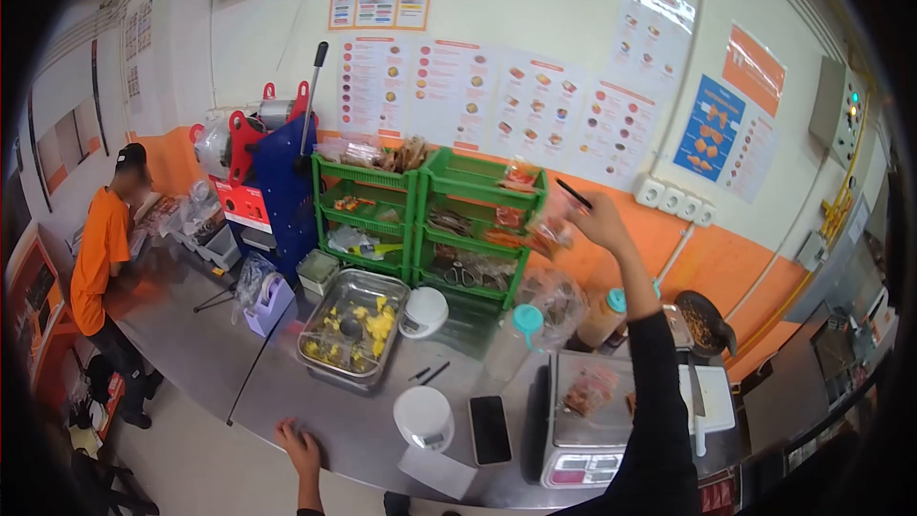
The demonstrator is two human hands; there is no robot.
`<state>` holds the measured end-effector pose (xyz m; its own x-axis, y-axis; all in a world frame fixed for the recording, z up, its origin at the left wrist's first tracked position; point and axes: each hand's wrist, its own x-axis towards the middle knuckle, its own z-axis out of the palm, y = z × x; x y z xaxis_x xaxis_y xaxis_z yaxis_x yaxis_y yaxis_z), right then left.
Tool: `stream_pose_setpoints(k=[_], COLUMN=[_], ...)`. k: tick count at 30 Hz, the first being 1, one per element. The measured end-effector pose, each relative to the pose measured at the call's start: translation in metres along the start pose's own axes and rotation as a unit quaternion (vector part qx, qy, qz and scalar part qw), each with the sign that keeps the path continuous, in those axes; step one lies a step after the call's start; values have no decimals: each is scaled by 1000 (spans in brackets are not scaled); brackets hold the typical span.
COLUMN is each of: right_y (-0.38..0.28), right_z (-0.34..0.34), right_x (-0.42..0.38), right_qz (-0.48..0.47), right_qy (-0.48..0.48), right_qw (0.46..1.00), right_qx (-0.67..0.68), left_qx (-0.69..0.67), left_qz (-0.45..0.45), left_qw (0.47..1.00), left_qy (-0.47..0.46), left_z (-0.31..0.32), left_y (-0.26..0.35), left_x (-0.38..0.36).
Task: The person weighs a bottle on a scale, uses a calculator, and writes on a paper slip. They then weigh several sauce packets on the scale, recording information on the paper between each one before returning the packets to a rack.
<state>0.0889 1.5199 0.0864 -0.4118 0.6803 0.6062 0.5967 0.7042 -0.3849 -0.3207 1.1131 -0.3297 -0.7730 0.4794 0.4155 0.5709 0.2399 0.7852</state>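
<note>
My right hand (600, 222) is raised in front of the green shelf racks (416, 220). A black pen (573, 193) sticks out of its grip, and a clear plastic bag with reddish-orange contents (550, 232) hangs from the same hand beside the right rack. My left hand (299, 447) is at the table's front edge, fingers loosely bent and apart, with nothing in it. To its right are a round white kitchen scale (423, 416), a sheet of paper (437, 471) and a black phone (490, 430).
A steel tray (315, 355) holds yellow pieces. A second small scale (423, 311) stands beside it. A larger scale (564, 435) carries a bagged portion (590, 389). A knife (697, 401) lies on a white board (718, 399). A person in orange (100, 248) stands far left.
</note>
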Motion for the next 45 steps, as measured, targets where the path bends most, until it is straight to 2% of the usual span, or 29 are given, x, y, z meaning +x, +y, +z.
stream_pose_setpoints(k=[1, 3, 6, 9, 11, 13, 14, 17, 21, 24, 27, 30, 31, 32, 35, 41, 45], right_y=[8, -2, -1, -4, 2, 10, 15, 0, -35, -39, -4, 12, 30, 54, 67, 85, 71], right_z=[32, 77, 147, 194, 226, 249, 256, 236, 154, 73, 1, -39, -40, -31, -21, 5, 7], right_x=[28, 77, 130, 159, 167, 165, 165, 154, 103, 16, -97, -194, -223, -254, -298, -304, -293], right_qz=[-61, -57, -87, -74, -87, -82, -99, -72, -95, -40, 145, 251, 276, 250, 193, 202, 222], right_qy=[57, 86, 210, 184, 168, 118, 123, 124, 194, 178, 43, -56, -99, -103, -129, -209, -261], right_qw=[996, 994, 970, 961, 965, 973, 976, 978, 970, 968, 973, 956, 944, 952, 964, 949, 930], right_qx=[43, 18, -86, -191, -182, -181, -151, -153, -112, -173, -172, -144, -150, -143, -127, -120, -133], left_qx=[28, 67, 83, 67, 62, 146, 187, 69, 94, 120, 139, 152, 166, 181, 187, 205, 200], left_qz=[3, 4, -9, -30, -39, 60, 109, -30, -24, 3, 19, 28, 36, 42, 54, 67, 60], left_qw=[1000, 998, 996, 997, 997, 986, 974, 997, 995, 993, 990, 988, 985, 983, 981, 976, 978], left_qy=[7, 18, 27, 29, 22, 60, 74, 10, 9, 7, 7, 8, 6, 7, 6, 14, 11], left_z=[6, 14, 8, 6, 4, -3, -7, 3, 5, 7, 14, 14, 14, 15, 15, 16, 16], left_y=[-3, 4, 26, 33, 32, 37, 39, 33, 27, 20, 4, 7, 7, 6, 0, -7, -9], left_x=[-1, 2, 3, 7, 8, 22, 24, 9, 7, 6, 5, 4, 3, 3, 3, 2, 2])
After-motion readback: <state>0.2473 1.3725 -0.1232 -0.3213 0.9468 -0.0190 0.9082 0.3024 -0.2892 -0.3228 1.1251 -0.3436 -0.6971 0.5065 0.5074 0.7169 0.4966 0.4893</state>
